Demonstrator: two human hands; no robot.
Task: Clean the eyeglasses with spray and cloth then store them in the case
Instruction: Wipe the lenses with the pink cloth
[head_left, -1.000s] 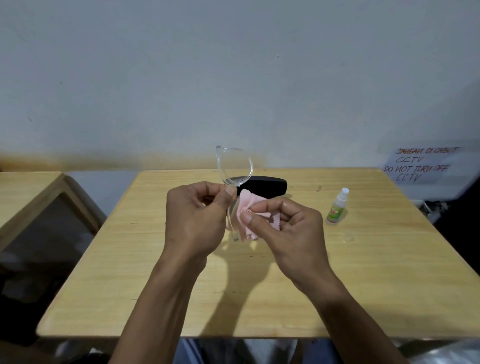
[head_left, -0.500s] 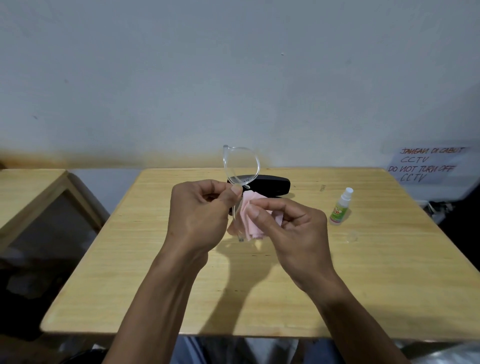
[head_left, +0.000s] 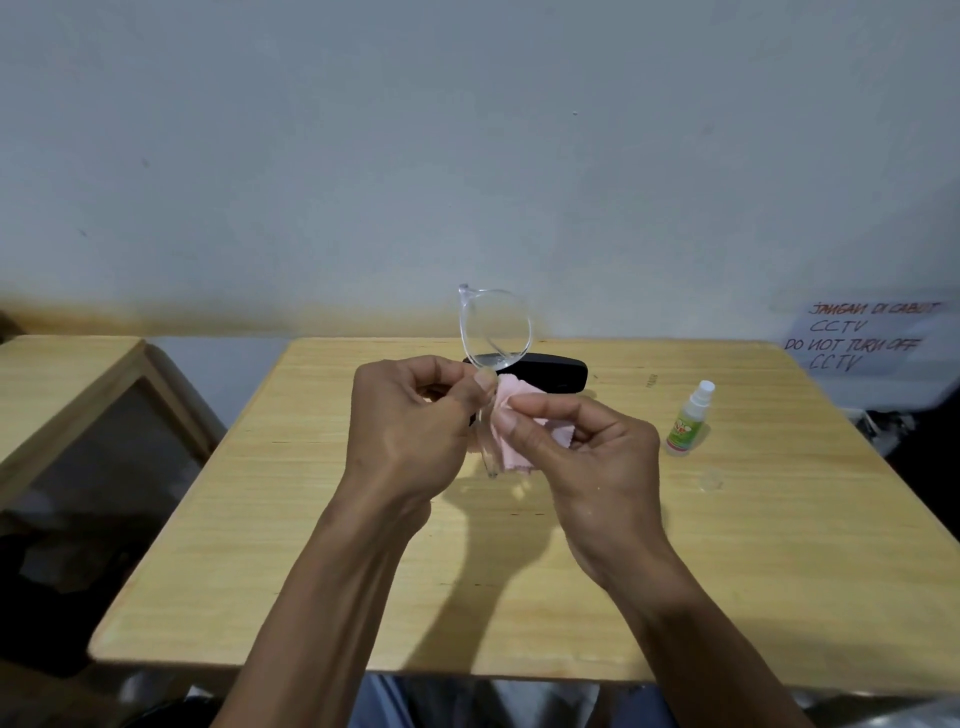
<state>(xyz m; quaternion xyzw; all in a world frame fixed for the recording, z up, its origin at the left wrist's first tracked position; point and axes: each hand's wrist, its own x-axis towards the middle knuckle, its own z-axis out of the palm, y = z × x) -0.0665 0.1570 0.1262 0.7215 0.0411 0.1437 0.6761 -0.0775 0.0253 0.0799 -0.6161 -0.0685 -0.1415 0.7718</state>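
Clearly wiping step. Left hand pinching clear eyeglasses upright above counter middle; right hand pinching pink cloth over lower lens. Black case near far edge, spray bottle toward right edge. Next, probably: rub upper lens, fold, stow in case.

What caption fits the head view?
Left hand holds clear eyeglasses; right hand wipes with pink cloth.

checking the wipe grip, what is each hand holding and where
Left hand pinches the clear eyeglasses near the frame's middle; right hand pinches the pink cloth against them.
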